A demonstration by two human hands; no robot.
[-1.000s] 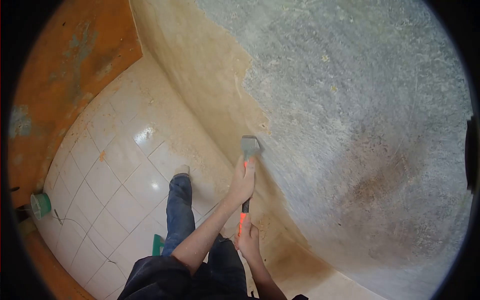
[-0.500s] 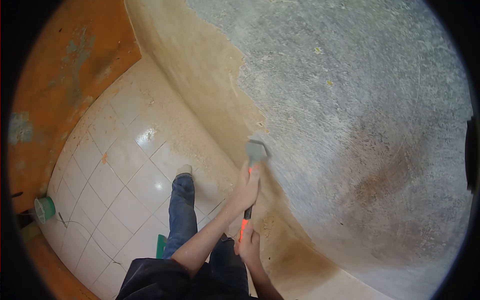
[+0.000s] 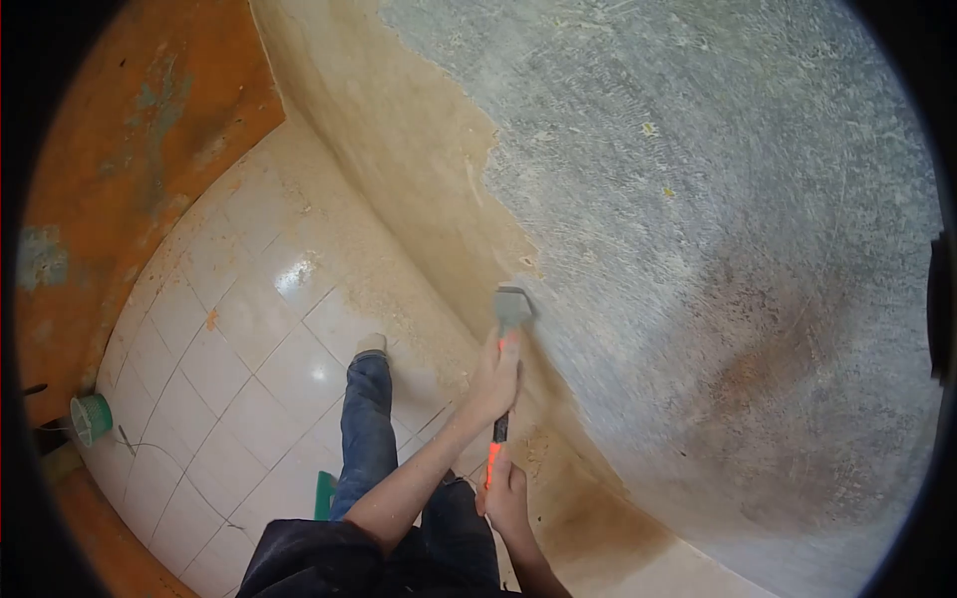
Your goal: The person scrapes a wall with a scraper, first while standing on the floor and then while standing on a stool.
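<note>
A wall scraper (image 3: pixel 510 307) with a wide grey head and an orange-and-black handle reaches up to the wall. Its blade meets the wall near the ragged border between the beige coat (image 3: pixel 439 214) and the grey bare surface (image 3: pixel 638 249). My left hand (image 3: pixel 495 384) is closed around the handle just below the head. Lower down, my right hand (image 3: pixel 507 495) grips the orange end of the same handle.
Beige dust and flakes (image 3: pixel 329 224) lie on the white tiled floor (image 3: pixel 224 369) along the wall's foot. A green bucket (image 3: pixel 93 419) stands at the far left, with a thin cable (image 3: pixel 189 483) nearby. Something green (image 3: pixel 324 494) sits beside my leg. An orange wall (image 3: pixel 150 130) rises at left.
The scraper and both hands have shifted slightly down in view, and the blade's angle has turned a little. Both hands keep their hold. The whole view has moved slightly too.
</note>
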